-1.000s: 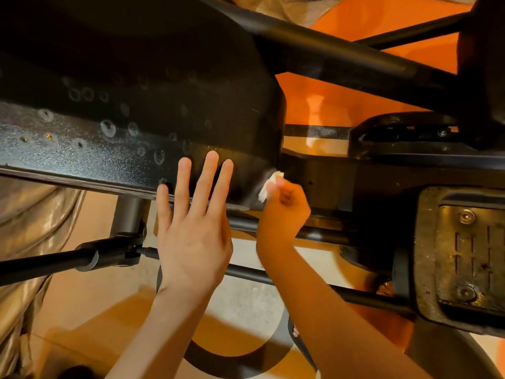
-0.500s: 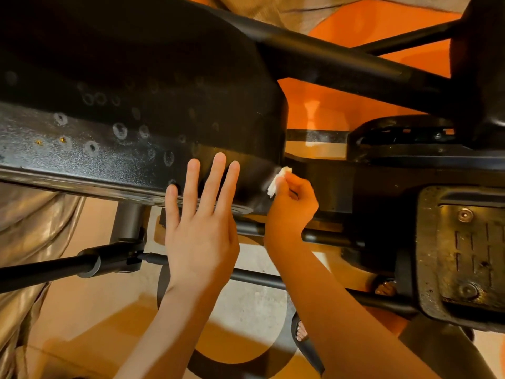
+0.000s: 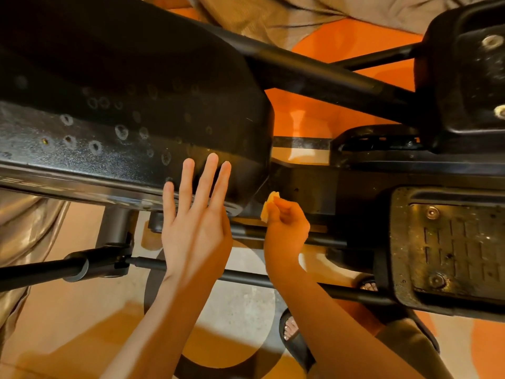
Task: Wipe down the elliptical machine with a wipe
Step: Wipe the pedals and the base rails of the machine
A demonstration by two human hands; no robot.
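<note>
The black elliptical machine fills the upper frame, its dusty housing marked with dried ring-shaped spots. My left hand lies flat with straight fingers against the housing's lower right part. My right hand pinches a small crumpled wipe and holds it at the housing's lower right corner, where it meets the dark frame behind. The wipe looks orange in this light. Most of the wipe is hidden inside my fist.
A dusty foot pedal sits at the right, another pedal at the top right. Black rods cross under my arms. My sandalled foot stands on the orange and grey floor. Beige fabric hangs at the left.
My right hand with the wipe has slid down the housing's right edge to its lower corner. My left hand stays flat on the housing.
</note>
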